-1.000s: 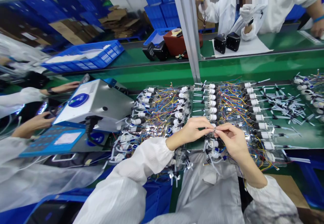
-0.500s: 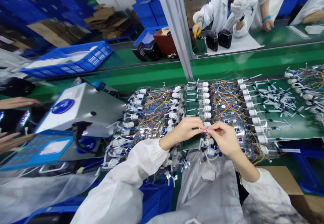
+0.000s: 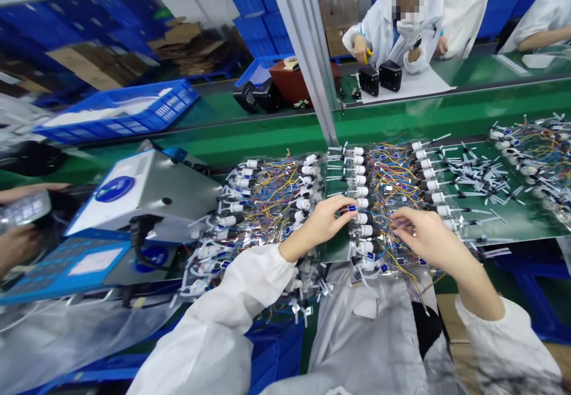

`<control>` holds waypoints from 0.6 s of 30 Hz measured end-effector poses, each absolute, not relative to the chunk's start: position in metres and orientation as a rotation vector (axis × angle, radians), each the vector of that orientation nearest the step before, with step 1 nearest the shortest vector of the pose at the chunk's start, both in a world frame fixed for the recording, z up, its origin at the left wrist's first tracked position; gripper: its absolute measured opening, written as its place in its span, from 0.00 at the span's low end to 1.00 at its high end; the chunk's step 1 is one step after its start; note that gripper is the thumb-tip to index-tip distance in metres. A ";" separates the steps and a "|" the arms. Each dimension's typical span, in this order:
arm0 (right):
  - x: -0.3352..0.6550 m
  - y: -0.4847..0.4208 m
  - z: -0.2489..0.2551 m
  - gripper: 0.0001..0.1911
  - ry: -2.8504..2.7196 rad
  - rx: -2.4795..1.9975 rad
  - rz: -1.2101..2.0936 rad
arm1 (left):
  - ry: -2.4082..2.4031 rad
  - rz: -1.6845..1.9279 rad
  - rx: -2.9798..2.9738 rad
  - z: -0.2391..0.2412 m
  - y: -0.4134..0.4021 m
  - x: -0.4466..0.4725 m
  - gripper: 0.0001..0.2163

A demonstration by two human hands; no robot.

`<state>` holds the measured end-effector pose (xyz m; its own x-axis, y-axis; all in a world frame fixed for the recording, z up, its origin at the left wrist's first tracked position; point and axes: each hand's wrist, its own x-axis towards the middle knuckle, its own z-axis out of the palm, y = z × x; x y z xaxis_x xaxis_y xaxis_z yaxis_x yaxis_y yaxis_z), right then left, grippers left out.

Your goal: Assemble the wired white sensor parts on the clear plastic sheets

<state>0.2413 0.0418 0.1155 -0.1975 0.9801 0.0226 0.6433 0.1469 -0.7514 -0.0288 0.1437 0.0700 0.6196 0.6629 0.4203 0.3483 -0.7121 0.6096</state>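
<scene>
Transparent plastic bags of small white plastic fittings with coloured wires (image 3: 272, 196) lie in rows on the green belt. A second, similar batch (image 3: 392, 175) lies directly ahead of me. My left hand (image 3: 325, 225) reaches over the bags, its fingertips pinching a small blue tag (image 3: 352, 207). My right hand (image 3: 428, 240) rests above the yellow, blue and red wires, fingers apart and holding nothing. Loose white tubes (image 3: 482, 175) lie farther right. White sleeves cover both my forearms.
A grey metal machine (image 3: 151, 193) with a blue keypad panel (image 3: 71, 270) stands left, beside a co-worker's hand (image 3: 18, 243). Beyond a metal post (image 3: 307, 56), a person in white (image 3: 388, 26) stands behind black boxes (image 3: 379, 77). A blue crate (image 3: 134, 109) sits behind.
My hands have separated from their pinch at the middle. The right hand has moved right over the wires. The co-worker's hand at left now shows a transparent packet.
</scene>
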 end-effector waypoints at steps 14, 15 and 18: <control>0.250 0.056 0.143 0.04 -1.764 -1.363 0.539 | 0.817 1.130 2.355 0.077 0.144 -0.035 0.08; 0.247 0.057 0.143 0.03 -1.833 -1.342 0.509 | 0.842 1.157 2.344 0.078 0.145 -0.037 0.08; 0.242 0.064 0.138 0.04 -1.929 -1.290 0.421 | 0.868 1.190 2.331 0.077 0.147 -0.040 0.08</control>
<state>0.2416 0.0643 0.1377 -0.1977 0.8903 0.4103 0.6386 0.4345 -0.6351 -0.0399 0.1469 0.0773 0.4501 0.6748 0.5849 0.3511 -0.7359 0.5789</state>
